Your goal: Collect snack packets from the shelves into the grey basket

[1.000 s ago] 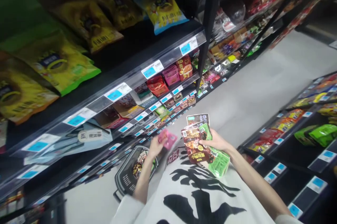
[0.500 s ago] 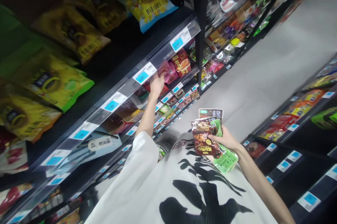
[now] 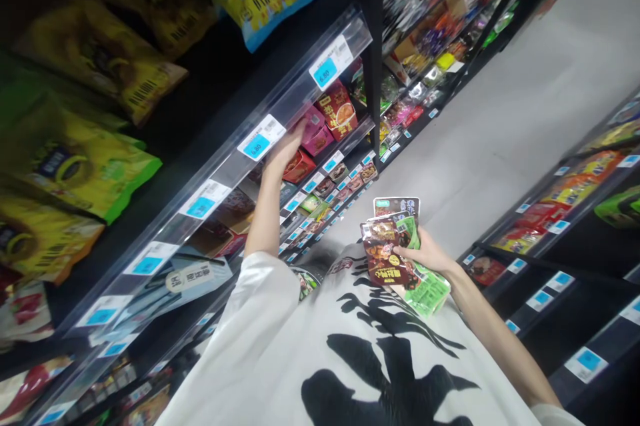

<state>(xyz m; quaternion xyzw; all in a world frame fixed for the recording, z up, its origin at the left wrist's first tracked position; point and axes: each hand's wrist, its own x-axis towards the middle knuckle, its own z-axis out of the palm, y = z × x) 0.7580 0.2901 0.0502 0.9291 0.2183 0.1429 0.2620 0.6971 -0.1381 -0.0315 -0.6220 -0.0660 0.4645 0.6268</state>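
My left hand (image 3: 283, 150) reaches up to the shelf, fingers stretched out, with the fingertips at a stack of pink packets (image 3: 314, 130) behind the clear shelf rail (image 3: 280, 113). A red packet (image 3: 299, 165) lies just under the hand. My right hand (image 3: 426, 255) is closed on a fan of snack packets held in front of my chest: a dark brown one (image 3: 386, 261) in front, a green one (image 3: 426, 291) behind it and another (image 3: 396, 205) sticking out at the top.
Yellow and green snack bags (image 3: 75, 159) hang on the upper shelf at left. Red packs (image 3: 339, 109) stand next to the pink ones. A black upright post (image 3: 371, 59) divides the shelving. The grey aisle floor (image 3: 505, 126) runs ahead. Another shelf unit (image 3: 575, 213) is on the right. A basket (image 3: 305, 281) shows under my left arm.
My left hand rose from waist height with a pink packet up to the shelf and now rests at the stacked pink packets. My right hand kept its packets nearly still.
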